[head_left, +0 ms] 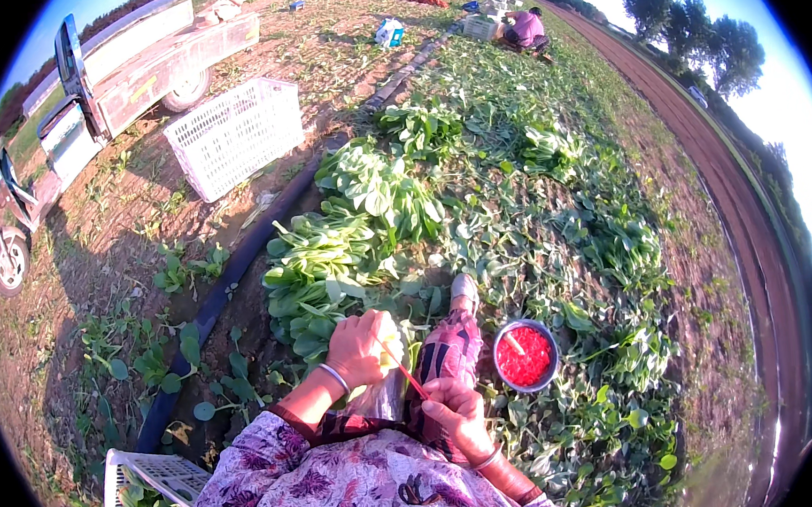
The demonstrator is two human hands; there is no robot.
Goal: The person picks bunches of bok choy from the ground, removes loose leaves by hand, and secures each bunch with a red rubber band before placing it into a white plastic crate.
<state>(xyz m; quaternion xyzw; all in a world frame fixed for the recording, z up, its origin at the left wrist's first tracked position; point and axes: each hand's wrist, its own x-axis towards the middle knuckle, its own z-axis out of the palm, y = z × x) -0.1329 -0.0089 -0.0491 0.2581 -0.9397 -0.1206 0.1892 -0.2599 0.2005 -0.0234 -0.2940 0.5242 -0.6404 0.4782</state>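
We see smooth, plastic-looking red tie strip (411, 380) in our grip. Left of grip, shiny metal-looking bangle (337, 379), smooth dark plastic-looking hose (206, 316). Nearer us, matt printed cloth blouse (347, 488). Right, smooth-rimmed bowl (528, 389). Beyond grip, glossy-leaved greens (318, 269), rigid white plastic crate (233, 141), rough soil (327, 63).

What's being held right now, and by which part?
The right hand pinches a red strip near its lower end. The strip runs up to the left hand, whose own hold can't be told clearly.
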